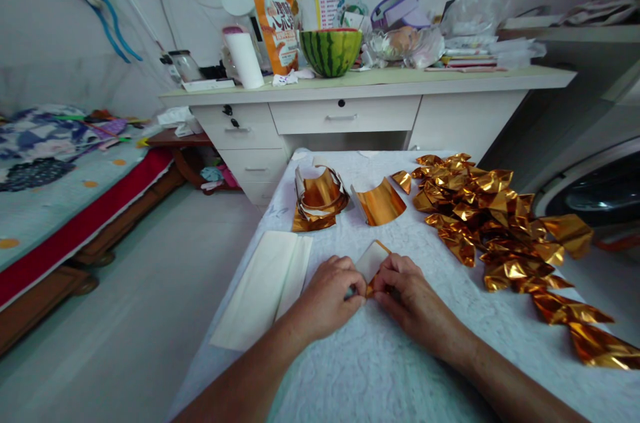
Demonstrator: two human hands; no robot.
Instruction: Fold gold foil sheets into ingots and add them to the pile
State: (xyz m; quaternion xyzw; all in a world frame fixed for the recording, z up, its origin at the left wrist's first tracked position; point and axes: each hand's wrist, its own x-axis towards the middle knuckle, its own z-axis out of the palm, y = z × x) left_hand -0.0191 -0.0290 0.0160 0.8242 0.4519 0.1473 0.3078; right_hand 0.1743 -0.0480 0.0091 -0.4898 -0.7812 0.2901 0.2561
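Both hands at work over the near middle of the table [345,380], which is covered by a pale quilted cloth. Left hand [334,296] and right hand [404,290] close together, fingertips nearly meeting, each pinching the lower part of one small sheet [371,262]. Sheet: white face up, with a thin gold edge at its upper right corner and more gold at the right fingertips; exact fold hidden by the fingers. To the left of the left hand, flat on the cloth: white paper [250,286], long pieces, overlapping. Beyond the hands, two gold items: a curled strip [381,203], gold side showing, and to its left a nest of curled gold strips [320,195], white undersides partly visible. The two lie near each other, apart. Right side of the table: large heap of folded gold pieces [487,213], shiny, pointed, overlapping, trailing toward the near right corner. Behind the table stands a white cabinet [345,115] with drawers; on its top, a cut watermelon [331,55], an orange bag [275,26] and a white roll [244,62]. Bed [85,191] at far left; washer [595,180] at far right, its round door partly visible.
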